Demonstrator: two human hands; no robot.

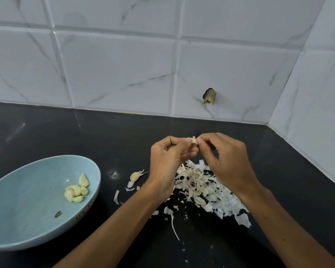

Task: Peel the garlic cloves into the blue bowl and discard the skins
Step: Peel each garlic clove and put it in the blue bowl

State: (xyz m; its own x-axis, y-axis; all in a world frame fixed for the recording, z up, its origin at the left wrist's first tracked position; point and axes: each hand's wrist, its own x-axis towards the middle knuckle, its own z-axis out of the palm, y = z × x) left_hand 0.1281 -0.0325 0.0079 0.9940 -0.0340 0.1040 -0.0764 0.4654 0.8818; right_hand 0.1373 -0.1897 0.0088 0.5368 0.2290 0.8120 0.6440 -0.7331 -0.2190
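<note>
Blue bowl [27,190]: stands at the left on the black worktop [66,132], its hollow turned toward the camera.
Peeled cloves [76,190]: a small cluster of pale yellow cloves inside the blue bowl, near its right wall; one lies just above the rest.
Dark fleck [57,214]: a small scrap on the bowl's inner wall, below the peeled cloves.
Unpeeled clove [135,176]: lies on the worktop between the bowl and the left wrist, with a few loose flakes beside it.
Left hand [168,159]: raised above the worktop, fingers curled; thumb and fingertips pinch the left side of the held clove.
Held clove [193,141]: small and pale, gripped between the fingertips of both hands, clear of the worktop; a bit of skin stands up from its top.
Right hand [228,159]: fingers curled; thumb and forefinger pinch the right side of the held clove, the other fingers bent under the palm.
Skin pile [205,188]: a heap of white papery skins on the worktop below and between the hands, spreading right beneath the right forearm; stray strips lie nearer the camera.
Tiled wall [124,64]: white marbled tiles behind the worktop, meeting in a corner at the right.
Chipped hole [209,96]: a dark break in one tile, above the hands.
</note>
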